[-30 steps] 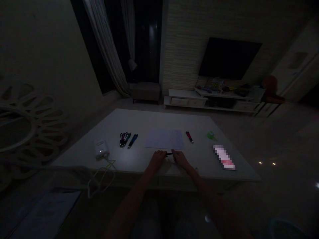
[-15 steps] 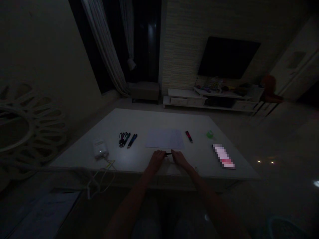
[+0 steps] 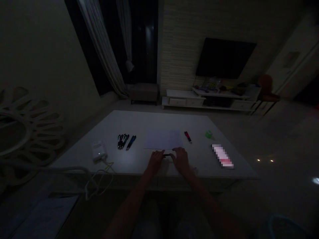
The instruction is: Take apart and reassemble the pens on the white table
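Note:
A short dark pen [image 3: 166,154] lies crosswise between my two hands, just above the table near its front edge. My left hand [image 3: 156,160] is closed on the pen's left end. My right hand [image 3: 181,160] is at the other end; its thumb is by the pen's tip and the forefinger is spread away from the thumb. Whether the thumb touches the pen is too dark to tell. Just beyond both hands lies a sheet of white paper [image 3: 159,139], with faint marks on its right part.
Several dark pens [image 3: 122,141] and blue pens [image 3: 131,142] lie left on the white table [image 3: 149,119]. A red-and-black pen [image 3: 188,137], a green object [image 3: 208,134] and a phone [image 3: 222,156] are on the right. A white box [image 3: 98,151] with cables sits at the left edge.
My right forefinger has lifted and spread away from the thumb, and the right hand has opened at the pen's end. The left hand still holds the pen. The view has shifted slightly.

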Available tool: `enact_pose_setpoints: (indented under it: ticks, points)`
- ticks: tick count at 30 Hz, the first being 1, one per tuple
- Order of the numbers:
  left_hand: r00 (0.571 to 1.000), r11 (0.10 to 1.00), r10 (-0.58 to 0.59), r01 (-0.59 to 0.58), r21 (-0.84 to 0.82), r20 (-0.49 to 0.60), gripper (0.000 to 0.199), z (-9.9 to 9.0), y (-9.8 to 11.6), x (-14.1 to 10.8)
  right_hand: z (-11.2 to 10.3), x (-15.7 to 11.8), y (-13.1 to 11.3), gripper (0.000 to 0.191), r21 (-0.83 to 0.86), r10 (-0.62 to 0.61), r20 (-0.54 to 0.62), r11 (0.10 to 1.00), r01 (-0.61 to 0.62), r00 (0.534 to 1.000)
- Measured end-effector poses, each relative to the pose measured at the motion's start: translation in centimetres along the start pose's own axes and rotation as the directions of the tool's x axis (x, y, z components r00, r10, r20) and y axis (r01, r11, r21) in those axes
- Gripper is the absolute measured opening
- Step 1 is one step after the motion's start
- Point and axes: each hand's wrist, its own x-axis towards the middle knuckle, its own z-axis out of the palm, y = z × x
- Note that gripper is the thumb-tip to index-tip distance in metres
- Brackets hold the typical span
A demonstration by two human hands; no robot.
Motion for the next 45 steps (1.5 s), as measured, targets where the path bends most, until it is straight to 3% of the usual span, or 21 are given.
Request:
enact_pose_setpoints:
  ticks: [1, 3, 5, 7, 10, 13, 15, 17, 19, 22, 27, 34, 41, 45]
  points:
    - [1.0, 1.0, -0.001, 0.001, -0.014, 0.016, 0.034, 0.1, -0.1, 0.0, 0.0, 0.0, -0.7, 0.025, -0.089, -0.102, 0.018, 0.991, 0.104, 0.995]
    - [0.999, 0.999, 0.007, -0.005, -0.052, 0.052, 0.042, 0.0, -0.2, -0.2, 0.4, 0.3, -2.0, 0.024, -0.191, -0.233, 0.197, 0.944, 0.27, 0.952]
    - [0.998, 0.996, 0.018, -0.013, -0.087, 0.061, 0.047, -0.2, -0.2, -0.3, 1.0, 0.9, -2.9, 0.024, -0.223, -0.247, 0.378, 0.911, 0.346, 0.892]
    - [1.0, 0.995, 0.005, -0.002, -0.096, 0.028, 0.05, -0.6, -0.1, -0.2, 1.3, 1.5, -2.9, 0.029, -0.224, -0.208, 0.465, 0.913, 0.342, 0.861]
    - [0.997, 0.996, -0.066, 0.064, -0.061, -0.037, 0.052, -1.1, 0.2, 0.1, 0.3, 2.3, -0.9, 0.035, -0.162, -0.138, 0.41, 0.962, 0.221, 0.902]
    - [0.995, 0.995, -0.1, 0.1, -0.024, 0.001, 0.052, -1.2, 0.5, 0.6, -2.0, 3.5, 2.2, 0.023, 0.11, 0.041, 0.188, 0.992, -0.062, 0.981]
    - [0.992, 0.993, -0.116, 0.116, 0.001, 0.056, 0.05, -1.2, 0.5, 0.8, -3.8, 4.5, 3.7, 0.022, 0.418, 0.236, 0.137, 0.867, -0.272, 0.962]
    - [0.983, 0.989, -0.15, 0.147, 0.033, 0.102, 0.048, -1.1, 0.5, 0.9, -5.4, 5.7, 4.5, 0.044, 0.619, 0.34, 0.204, 0.682, -0.39, 0.918]
    - [0.972, 0.982, -0.185, 0.178, 0.058, 0.145, 0.047, -1.0, 0.4, 1.0, -6.7, 6.7, 4.6, 0.055, 0.744, 0.314, 0.298, 0.515, -0.425, 0.902]
    - [0.958, 0.978, -0.208, 0.197, 0.075, 0.195, 0.045, -1.0, 0.4, 1.0, -7.8, 7.6, 4.2, 0.056, 0.864, 0.175, 0.385, 0.276, -0.421, 0.906]
    - [0.955, 0.974, -0.224, 0.213, 0.075, 0.196, 0.044, -1.1, 0.5, 0.9, -7.4, 8.6, 3.9, 0.054, 0.917, 0.122, 0.355, 0.148, -0.37, 0.927]
    - [0.952, 0.972, -0.236, 0.23, 0.055, 0.197, 0.044, -1.4, 0.8, 1.0, -5.9, 10.6, 4.7, 0.051, 0.945, 0.166, 0.268, 0.146, -0.292, 0.949]
    - [0.944, 0.967, -0.255, 0.252, 0.04, 0.21, 0.044, -1.6, 1.0, 1.0, -3.2, 13.7, 5.9, 0.052, 0.953, 0.228, 0.269, 0.08, -0.294, 0.936]
    - [0.941, 0.964, -0.265, 0.266, 0.026, 0.21, 0.045, -1.5, 1.0, 0.9, 0.0, 16.6, 6.7, 0.048, 0.923, 0.308, 0.262, 0.199, -0.331, 0.915]
